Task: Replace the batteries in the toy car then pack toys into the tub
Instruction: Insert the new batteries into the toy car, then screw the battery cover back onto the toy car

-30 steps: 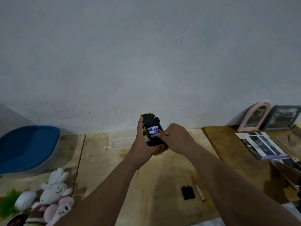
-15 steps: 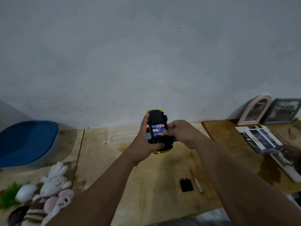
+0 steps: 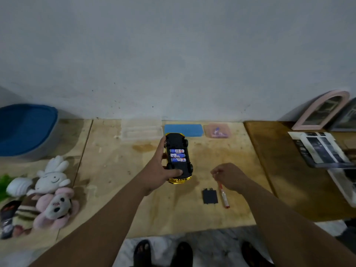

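Toy car held underside-up above worktop centre by left hand | three batteries seated | right hand curled on screwdriver, right of cover

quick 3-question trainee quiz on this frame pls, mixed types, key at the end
1. True or false: the toy car is held underside up, with its battery bay uncovered.
2. How many batteries show in the bay?
3. Multiple choice: the right hand is
A. over the top end of the red and white screwdriver, right of the black battery cover
B. inside the blue-lidded tub
C. on the plush toys

Key
1. True; the left hand grips the car.
2. Three.
3. A; whether it actually grips the screwdriver is unclear.
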